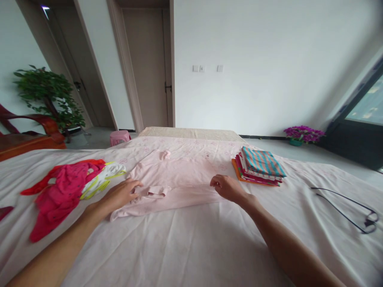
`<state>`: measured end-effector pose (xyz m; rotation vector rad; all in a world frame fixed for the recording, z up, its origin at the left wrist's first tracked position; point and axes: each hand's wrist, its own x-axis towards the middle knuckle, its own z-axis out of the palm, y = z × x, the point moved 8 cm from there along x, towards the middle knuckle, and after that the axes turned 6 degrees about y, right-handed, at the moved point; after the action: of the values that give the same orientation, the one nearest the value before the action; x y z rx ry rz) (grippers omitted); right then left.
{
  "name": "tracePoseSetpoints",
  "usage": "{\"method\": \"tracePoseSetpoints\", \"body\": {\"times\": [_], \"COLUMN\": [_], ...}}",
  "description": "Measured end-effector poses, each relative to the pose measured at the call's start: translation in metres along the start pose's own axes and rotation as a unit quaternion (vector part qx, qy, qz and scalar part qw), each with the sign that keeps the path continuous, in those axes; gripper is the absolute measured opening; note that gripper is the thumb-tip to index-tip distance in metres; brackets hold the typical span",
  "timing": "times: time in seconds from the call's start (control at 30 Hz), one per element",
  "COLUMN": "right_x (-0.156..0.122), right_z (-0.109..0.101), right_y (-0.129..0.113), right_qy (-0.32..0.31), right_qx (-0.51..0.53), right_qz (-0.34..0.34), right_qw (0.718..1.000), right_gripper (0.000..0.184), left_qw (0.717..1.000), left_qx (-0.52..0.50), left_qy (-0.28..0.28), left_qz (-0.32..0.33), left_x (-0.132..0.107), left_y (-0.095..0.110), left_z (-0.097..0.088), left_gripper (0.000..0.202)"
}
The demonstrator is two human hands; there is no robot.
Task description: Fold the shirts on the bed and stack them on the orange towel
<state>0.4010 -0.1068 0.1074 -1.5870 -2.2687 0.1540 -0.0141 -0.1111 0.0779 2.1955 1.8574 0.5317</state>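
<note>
A pale pink garment [176, 179] lies spread flat on the bed in front of me. My left hand [121, 194] rests on its left side, fingers curled and pinching a fold of the fabric beside a short sleeve or cuff. My right hand [228, 187] lies on its right edge, fingers bent down and gripping the cloth there.
A heap of loose pink, red and white-yellow clothes [67, 187] lies at the left. A stack of folded clothes [257, 165] with a striped one on top sits at the right. A black cable [348, 209] trails at far right. The bed sheet [179, 247] is pale pink.
</note>
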Motion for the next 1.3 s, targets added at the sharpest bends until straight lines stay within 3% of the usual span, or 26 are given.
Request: {"method": "tracePoseSetpoints", "body": {"times": [0.07,0.17,0.3,0.4,0.57,0.7,0.77,0.9,0.93,1.0,1.07,1.13,1.23,1.3], "right_x": [0.004,0.004,0.003,0.001,-0.006,-0.005,-0.003,-0.002,-0.003,-0.004,-0.005,-0.006,-0.008,-0.009], "right_z": [0.012,0.026,0.032,0.031,0.025,0.022,0.022,0.025,0.025,0.024,0.024,0.025,0.027,0.028], "right_y": [0.0,0.007,0.014,0.017,0.016,0.013,0.008,-0.003,-0.004,-0.003,-0.001,0.001,0.002,0.002], "right_qy": [-0.006,-0.002,0.017,0.037,0.071,0.081,0.076,0.07,0.074,0.084,0.092,0.096,0.099,0.099], "right_qx": [0.001,0.016,0.036,0.041,0.005,-0.017,-0.024,-0.035,-0.034,-0.03,-0.025,-0.023,-0.023,-0.024], "right_qz": [0.0,0.006,0.016,0.023,0.011,0.005,-0.007,-0.039,-0.04,-0.036,-0.034,-0.035,-0.036,-0.036], "right_qw": [1.0,1.0,0.999,0.998,0.997,0.997,0.997,0.996,0.996,0.995,0.995,0.995,0.994,0.994], "right_gripper": [0.029,0.029,0.029,0.029,0.031,0.031,0.029,0.026,0.027,0.027,0.027,0.027,0.027,0.027], "left_qw": [1.0,1.0,0.994,0.989,0.984,0.982,0.981,0.97,0.971,0.984,0.994,0.999,0.991,0.983], "left_qx": [0.001,0.009,0.0,0.011,0.05,0.083,0.124,0.202,0.202,0.169,0.093,-0.01,-0.118,-0.123], "left_qy": [-0.001,0.006,0.064,0.103,0.096,0.017,0.014,0.13,0.124,0.056,-0.019,-0.044,0.043,0.123], "left_qz": [0.017,0.001,-0.084,-0.106,-0.145,-0.168,-0.148,-0.022,-0.008,-0.023,-0.045,-0.027,0.04,0.061], "left_x": [0.009,0.024,0.044,0.049,0.019,-0.014,-0.023,-0.028,-0.027,-0.021,-0.011,0.003,0.028,0.037], "left_y": [0.012,0.013,-0.003,-0.004,-0.01,-0.02,-0.013,0.033,0.041,0.048,0.048,0.053,0.058,0.054], "left_z": [0.007,0.012,0.003,-0.003,-0.006,-0.005,-0.009,-0.026,-0.023,-0.008,0.013,0.027,0.027,0.021], "left_gripper": [0.032,0.02,0.025,0.035,0.041,0.045,0.041,0.022,0.021,0.021,0.023,0.032,0.064,0.075]}}
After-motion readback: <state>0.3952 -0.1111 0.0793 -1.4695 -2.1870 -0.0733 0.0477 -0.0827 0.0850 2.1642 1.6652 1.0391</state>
